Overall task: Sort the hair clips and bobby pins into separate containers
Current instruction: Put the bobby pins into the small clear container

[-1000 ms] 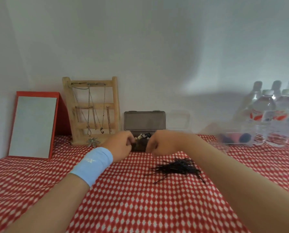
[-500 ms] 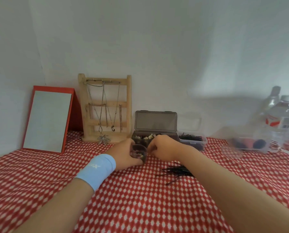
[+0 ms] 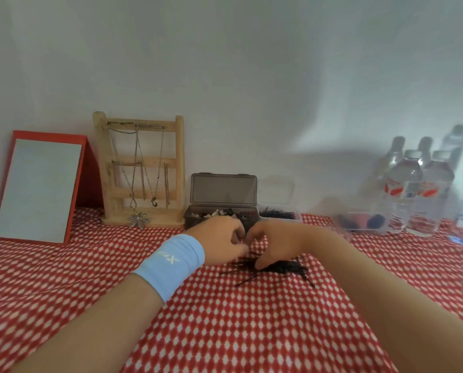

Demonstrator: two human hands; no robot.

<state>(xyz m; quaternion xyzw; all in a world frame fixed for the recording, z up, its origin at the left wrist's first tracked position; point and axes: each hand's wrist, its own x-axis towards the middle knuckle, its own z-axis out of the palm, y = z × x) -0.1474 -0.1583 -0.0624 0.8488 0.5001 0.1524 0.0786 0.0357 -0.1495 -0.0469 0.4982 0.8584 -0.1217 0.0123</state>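
Observation:
A loose pile of black bobby pins (image 3: 288,266) lies on the red checked cloth. My left hand (image 3: 221,242), with a light blue wristband, and my right hand (image 3: 274,243) meet fingertip to fingertip over the pile's left end. My right thumb rests in the pins. Both hands are curled, and whatever is between the fingers is hidden. Just behind the hands stands a dark grey box (image 3: 248,216) with its lid up and small hair clips inside. To its right is a low clear container (image 3: 296,217) holding bobby pins.
A wooden necklace rack (image 3: 141,173) and a red-framed mirror (image 3: 38,189) lean on the wall at the back left. Several water bottles (image 3: 418,192) and a clear tray with dark round things (image 3: 365,222) stand at the back right.
Both hands have come down and toward me, from in front of the dark box to the bobby pin pile. The small dark clip seen between them half a second ago is out of sight.

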